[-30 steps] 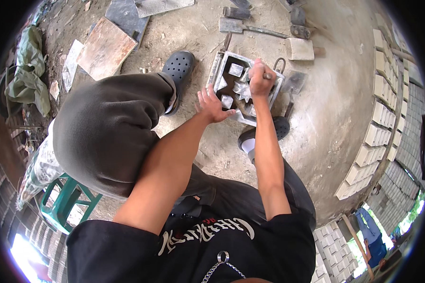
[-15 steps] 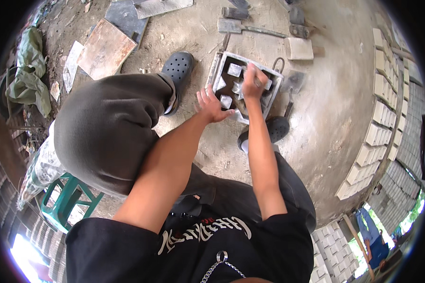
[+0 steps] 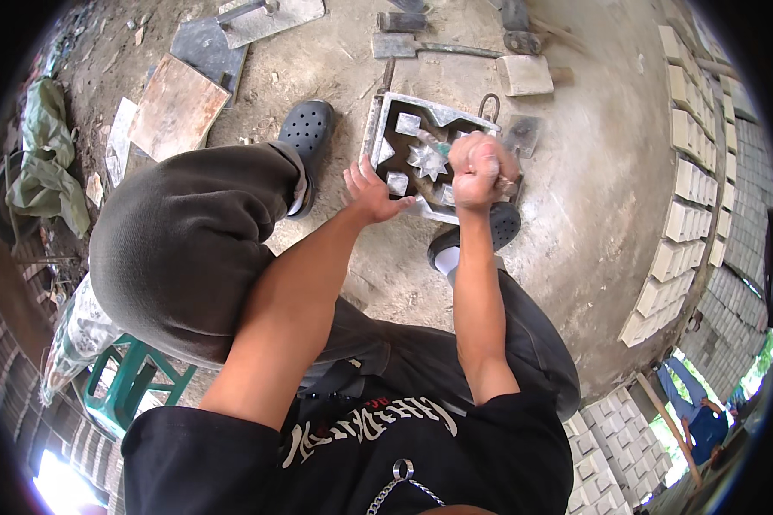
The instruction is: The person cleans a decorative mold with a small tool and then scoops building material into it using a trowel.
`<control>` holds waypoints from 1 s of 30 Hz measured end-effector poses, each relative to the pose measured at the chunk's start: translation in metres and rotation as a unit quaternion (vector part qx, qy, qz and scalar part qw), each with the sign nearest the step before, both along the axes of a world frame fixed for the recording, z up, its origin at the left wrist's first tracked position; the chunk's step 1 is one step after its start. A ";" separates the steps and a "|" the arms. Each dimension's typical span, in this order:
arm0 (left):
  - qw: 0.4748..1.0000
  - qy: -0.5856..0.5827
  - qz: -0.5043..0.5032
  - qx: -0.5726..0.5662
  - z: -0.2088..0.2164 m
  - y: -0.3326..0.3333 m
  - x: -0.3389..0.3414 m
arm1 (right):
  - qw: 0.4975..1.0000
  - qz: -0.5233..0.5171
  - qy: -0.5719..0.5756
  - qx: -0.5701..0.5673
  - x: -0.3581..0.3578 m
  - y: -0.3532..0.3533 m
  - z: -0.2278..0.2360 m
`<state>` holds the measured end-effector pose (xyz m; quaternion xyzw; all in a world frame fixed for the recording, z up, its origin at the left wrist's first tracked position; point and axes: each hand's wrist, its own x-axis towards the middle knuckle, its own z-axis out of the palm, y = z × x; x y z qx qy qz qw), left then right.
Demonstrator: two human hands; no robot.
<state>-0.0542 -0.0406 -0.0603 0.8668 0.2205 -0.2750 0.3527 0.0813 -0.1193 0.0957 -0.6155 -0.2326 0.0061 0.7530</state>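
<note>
A square metal mould (image 3: 447, 112) lies on the ground between my feet. Inside it are a star-shaped block (image 3: 428, 161) and several pale blocks, one a cube (image 3: 408, 124) near the far left corner. My left hand (image 3: 372, 195) rests at the mould's near left corner, fingers spread and holding nothing. Over the mould's right side, my right hand (image 3: 481, 170) is closed around a slim tool that looks like a brush (image 3: 441, 148), greenish with a paler end. Motion blurs this hand and the tool, and the fingers hide the grip.
Beyond the mould lie a flat-bladed trowel (image 3: 395, 45), a mallet (image 3: 526, 75) and dark cylinders. A flat metal plate (image 3: 521, 135) sits right of it. Boards (image 3: 180, 107) lie at far left, a green stool (image 3: 133, 382) at near left. Rows of pale blocks (image 3: 691, 133) line the right; another person (image 3: 707, 429) is lower right.
My right hand has moved right and a little nearer, uncovering the star-shaped block; the tool now points to the far left. My left hand keeps its place at the mould's corner.
</note>
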 end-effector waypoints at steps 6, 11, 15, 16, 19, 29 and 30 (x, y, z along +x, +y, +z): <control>0.998 0.033 0.036 -0.036 0.015 0.003 0.003 | 0.981 0.066 -0.011 -0.184 -0.004 0.017 -0.064; 0.999 0.036 0.026 -0.030 0.020 0.004 0.005 | 0.970 0.075 0.071 -0.219 -0.008 0.010 -0.073; 0.999 0.025 0.007 -0.044 0.021 0.006 0.004 | 0.985 0.113 -0.068 -0.110 -0.009 -0.001 -0.070; 0.997 0.053 0.010 -0.060 0.020 0.007 0.005 | 0.985 0.099 -0.024 -0.142 -0.009 -0.001 -0.072; 0.999 0.015 -0.008 -0.029 0.017 0.003 0.004 | 0.976 0.074 0.063 -0.197 -0.004 0.002 -0.079; 1.000 0.008 -0.021 -0.012 0.013 0.001 0.002 | 0.964 0.101 0.100 -0.225 0.004 0.019 -0.071; 0.999 0.021 -0.020 -0.020 0.014 0.000 0.001 | 0.965 0.080 0.129 -0.212 0.004 0.020 -0.071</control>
